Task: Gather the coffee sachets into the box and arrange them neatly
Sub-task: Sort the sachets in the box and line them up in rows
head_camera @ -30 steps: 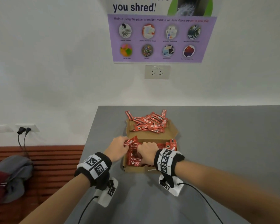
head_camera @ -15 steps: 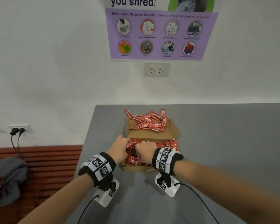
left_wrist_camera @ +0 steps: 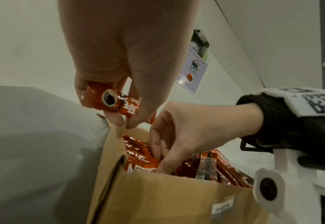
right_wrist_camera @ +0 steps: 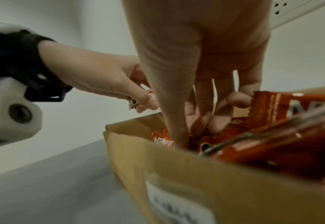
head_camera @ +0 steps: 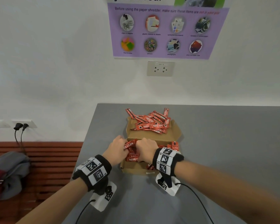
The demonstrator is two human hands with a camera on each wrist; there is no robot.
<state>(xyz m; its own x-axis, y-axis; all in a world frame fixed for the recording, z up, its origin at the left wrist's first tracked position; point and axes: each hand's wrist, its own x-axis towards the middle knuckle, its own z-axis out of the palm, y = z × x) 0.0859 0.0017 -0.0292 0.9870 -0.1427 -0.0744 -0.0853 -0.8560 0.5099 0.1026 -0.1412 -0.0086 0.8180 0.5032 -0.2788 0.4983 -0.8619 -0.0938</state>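
A brown cardboard box [head_camera: 136, 170] stands open on the grey table, with red coffee sachets [left_wrist_camera: 221, 165] packed in it. More sachets [head_camera: 152, 123] lie heaped on its open lid and on the table behind. My left hand [head_camera: 118, 149] pinches one sachet [left_wrist_camera: 111, 101] just above the box's left edge. My right hand [head_camera: 145, 149] reaches down into the box, thumb [right_wrist_camera: 175, 121] and curled fingers [right_wrist_camera: 215, 125] gripping the sachets standing there. Those packed sachets [right_wrist_camera: 272, 144] fill the box [right_wrist_camera: 176, 174] to the right of that hand.
The grey table [head_camera: 217, 143] ends at a white wall with a socket [head_camera: 160, 68] and a purple poster [head_camera: 165, 31]. Left of the table are a red slatted bench [head_camera: 47, 159], a grey bag [head_camera: 10, 173] and plugged-in cables [head_camera: 19, 131].
My left hand has brought its sachet right and down toward the box's left edge, closer to my right hand. The right hand has stayed among the sachets in the box.
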